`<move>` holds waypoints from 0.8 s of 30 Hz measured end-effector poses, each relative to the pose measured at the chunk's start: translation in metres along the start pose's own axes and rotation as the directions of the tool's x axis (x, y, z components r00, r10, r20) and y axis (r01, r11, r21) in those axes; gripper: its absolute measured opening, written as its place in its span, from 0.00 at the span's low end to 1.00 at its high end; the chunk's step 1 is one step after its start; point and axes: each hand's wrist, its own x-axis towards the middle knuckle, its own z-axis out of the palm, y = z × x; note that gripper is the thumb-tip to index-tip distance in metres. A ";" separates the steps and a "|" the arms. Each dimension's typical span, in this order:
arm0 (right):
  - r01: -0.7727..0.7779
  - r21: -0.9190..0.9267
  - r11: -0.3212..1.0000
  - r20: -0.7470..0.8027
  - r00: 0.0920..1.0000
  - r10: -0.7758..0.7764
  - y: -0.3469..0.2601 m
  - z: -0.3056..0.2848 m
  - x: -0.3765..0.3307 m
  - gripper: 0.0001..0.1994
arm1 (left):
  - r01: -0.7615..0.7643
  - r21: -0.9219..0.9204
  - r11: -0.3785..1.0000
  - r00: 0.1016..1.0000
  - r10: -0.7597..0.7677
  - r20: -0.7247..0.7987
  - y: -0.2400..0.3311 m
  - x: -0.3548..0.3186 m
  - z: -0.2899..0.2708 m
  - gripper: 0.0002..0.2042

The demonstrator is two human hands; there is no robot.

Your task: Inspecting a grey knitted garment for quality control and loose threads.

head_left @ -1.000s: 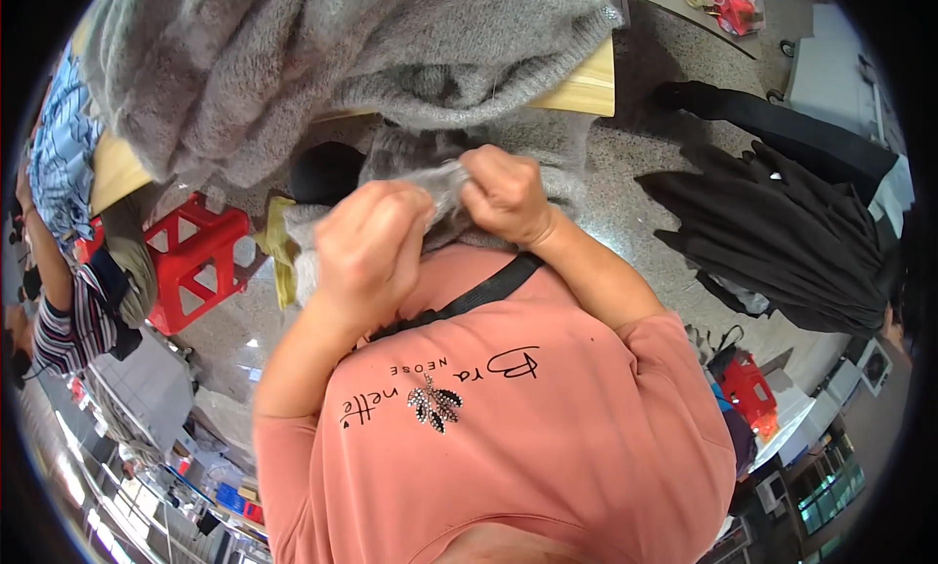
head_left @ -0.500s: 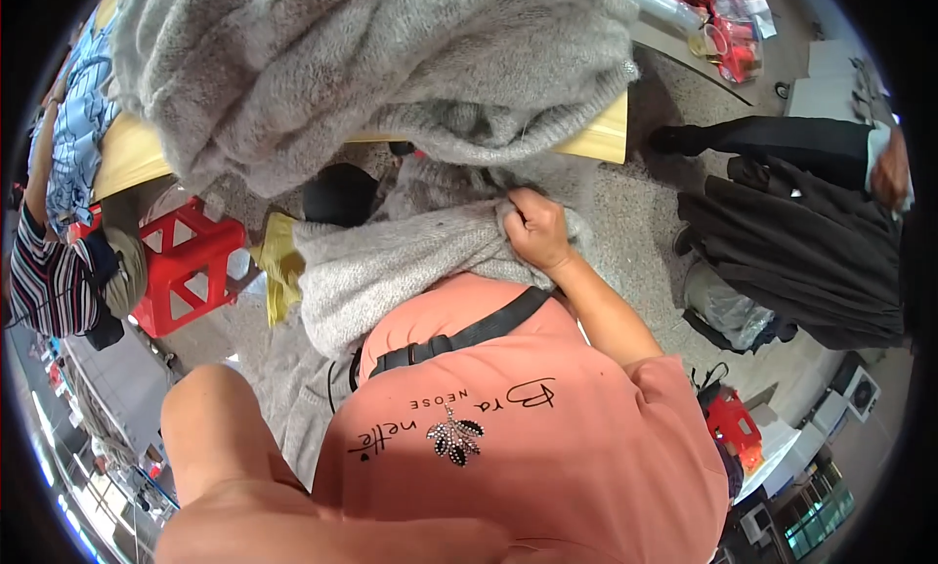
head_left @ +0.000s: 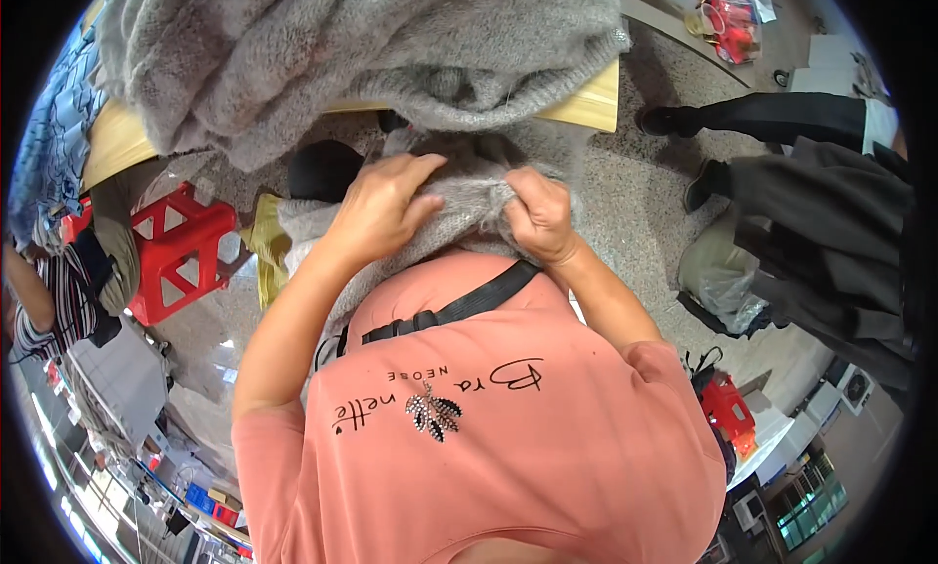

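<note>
A light grey fuzzy knit garment (head_left: pixel 459 198) lies across my lap, below the table edge. My right hand (head_left: pixel 540 212) is closed on it, pinching a gathered bit between thumb and fingers. To its left, my left hand (head_left: pixel 386 208) rests on the same knit, with thumb and index finger apart; its other fingers are partly hidden. A large heap of grey fuzzy knitwear (head_left: pixel 322 56) covers the table just beyond my hands, its ribbed edge hanging near the front.
The pale wooden table (head_left: pixel 586 100) ends just ahead of my lap. A red plastic stool (head_left: pixel 181 251) and a yellow bag (head_left: pixel 266 247) stand at left, near a person in stripes (head_left: pixel 63 305). At right, another person's dark-trousered leg (head_left: pixel 762 120) shows beside dark cloth (head_left: pixel 831 242).
My left arm has swung from near my body up to the knit, and the hand now touches it. The right hand keeps its grip. The person at right has shifted the dark cloth.
</note>
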 end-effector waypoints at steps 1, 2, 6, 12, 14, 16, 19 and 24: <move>0.035 -0.017 0.999 -0.004 0.999 -0.035 -0.004 -0.004 0.002 0.08 | 0.127 -0.125 0.984 0.989 -0.116 0.091 -0.005 -0.003 0.003 0.10; 0.023 -0.034 0.999 -0.013 1.000 -0.023 -0.005 -0.007 0.004 0.07 | 0.261 -0.235 0.936 0.957 -0.218 0.193 -0.008 -0.007 0.002 0.08; -0.091 0.042 0.995 -0.040 0.995 0.092 -0.005 -0.014 0.010 0.06 | 0.391 -0.300 0.870 0.891 -0.276 0.362 -0.015 -0.014 -0.012 0.05; -0.072 0.004 0.997 -0.023 0.997 0.073 -0.001 -0.008 0.014 0.06 | 0.795 -0.479 0.372 0.606 -0.535 0.590 -0.026 -0.027 -0.016 0.03; -0.130 0.020 0.991 -0.003 0.992 0.130 0.002 -0.009 0.013 0.06 | 0.718 -0.631 0.293 0.678 -0.497 0.542 -0.019 -0.032 -0.016 0.03; -0.182 0.037 0.983 0.015 0.983 0.182 0.004 -0.012 0.015 0.06 | 0.597 -0.794 0.112 0.728 -0.492 0.478 -0.022 -0.036 -0.014 0.03; -0.285 -0.029 0.958 0.422 0.865 0.270 0.003 -0.019 0.024 0.11 | 0.567 -0.820 0.078 0.721 -0.529 0.448 -0.011 -0.032 -0.017 0.02; 0.142 0.063 0.988 0.487 0.860 -0.154 -0.045 -0.025 0.061 0.21 | 0.539 -0.842 0.023 0.740 -0.491 0.461 0.011 -0.023 -0.028 0.03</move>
